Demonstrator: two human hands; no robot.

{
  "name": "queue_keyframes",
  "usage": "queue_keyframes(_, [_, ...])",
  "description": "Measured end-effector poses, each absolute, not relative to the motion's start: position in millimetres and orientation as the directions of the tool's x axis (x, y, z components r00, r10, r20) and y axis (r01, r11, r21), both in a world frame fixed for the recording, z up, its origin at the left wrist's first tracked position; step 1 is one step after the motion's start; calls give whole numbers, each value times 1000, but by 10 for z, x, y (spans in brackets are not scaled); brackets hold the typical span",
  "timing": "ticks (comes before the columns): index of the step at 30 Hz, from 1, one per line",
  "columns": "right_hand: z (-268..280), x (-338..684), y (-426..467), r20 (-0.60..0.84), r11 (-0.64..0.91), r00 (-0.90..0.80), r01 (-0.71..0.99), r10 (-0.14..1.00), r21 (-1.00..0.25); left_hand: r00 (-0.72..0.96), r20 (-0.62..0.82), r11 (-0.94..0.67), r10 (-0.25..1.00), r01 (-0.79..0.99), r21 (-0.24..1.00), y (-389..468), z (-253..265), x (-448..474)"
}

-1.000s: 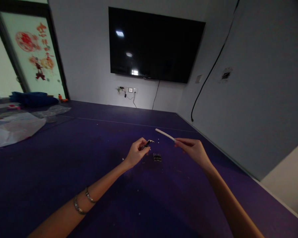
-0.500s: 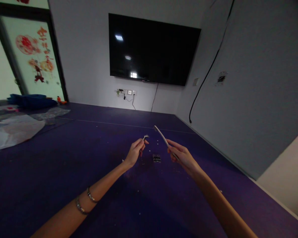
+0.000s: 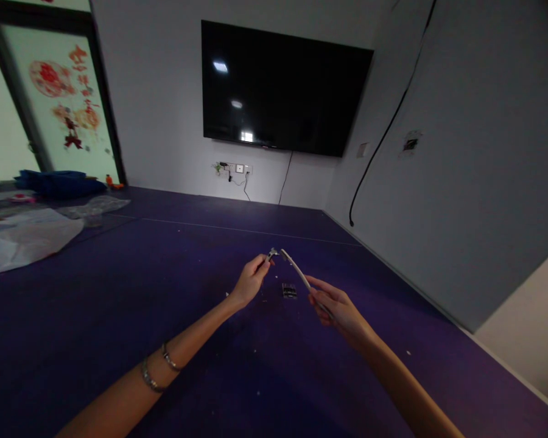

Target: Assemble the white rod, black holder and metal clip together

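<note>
My left hand (image 3: pixel 250 281) is closed round the handle of a small silvery tool (image 3: pixel 273 252), whose head sticks out past the fingertips; its kind is too small to make out. In my right hand (image 3: pixel 331 303) is a long, pale toothbrush (image 3: pixel 298 271), pinched by its handle and slanting up to the left. The brush's head end is right beside the head of the silvery tool; whether they touch I cannot tell. Below and between the hands a small dark, squarish item (image 3: pixel 289 291) lies on the purple surface (image 3: pixel 201 353).
White scraps dot the purple surface. Far left lie plastic sheeting (image 3: pixel 36 237), a dark blue cloth bundle (image 3: pixel 57 184) and a small orange item (image 3: pixel 114 182). A television (image 3: pixel 283 88) hangs on the wall above sockets (image 3: pixel 240 168). A black cable (image 3: pixel 379 146) dangles at right.
The toothbrush's head end has come down towards the silvery tool in my left hand, which has risen slightly. The gap between the two has closed up.
</note>
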State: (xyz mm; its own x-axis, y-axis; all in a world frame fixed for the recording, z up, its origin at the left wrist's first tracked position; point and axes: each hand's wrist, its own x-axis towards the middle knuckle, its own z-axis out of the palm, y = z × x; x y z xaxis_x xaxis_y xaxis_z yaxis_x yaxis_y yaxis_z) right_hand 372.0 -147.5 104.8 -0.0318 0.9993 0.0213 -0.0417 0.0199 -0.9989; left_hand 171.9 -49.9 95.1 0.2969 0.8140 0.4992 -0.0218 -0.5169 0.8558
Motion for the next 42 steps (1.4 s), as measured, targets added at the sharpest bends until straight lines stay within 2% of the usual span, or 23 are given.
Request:
queue_keyframes(5, [984, 3752, -1490, 11, 10, -10, -22, 1000, -1000, 301, 504, -532, 809, 13, 847, -510, 964, 1721])
queue_keyframes(26, [936, 3701, -1535, 28, 28, 8, -120, 1000, -992, 312, 526, -574, 791, 82, 815, -521, 961, 1729])
queue_keyframes(34, [968, 3621, -1581, -3, 4, 43, -176, 999, -984, 315, 536, -576, 783, 43, 816, -564, 933, 1755])
queue_keyframes(42, [895, 3443, -1687, -17, -4, 38, -305, 999, -952, 304, 549, -551, 779, -86, 830, -521, 883, 1782])
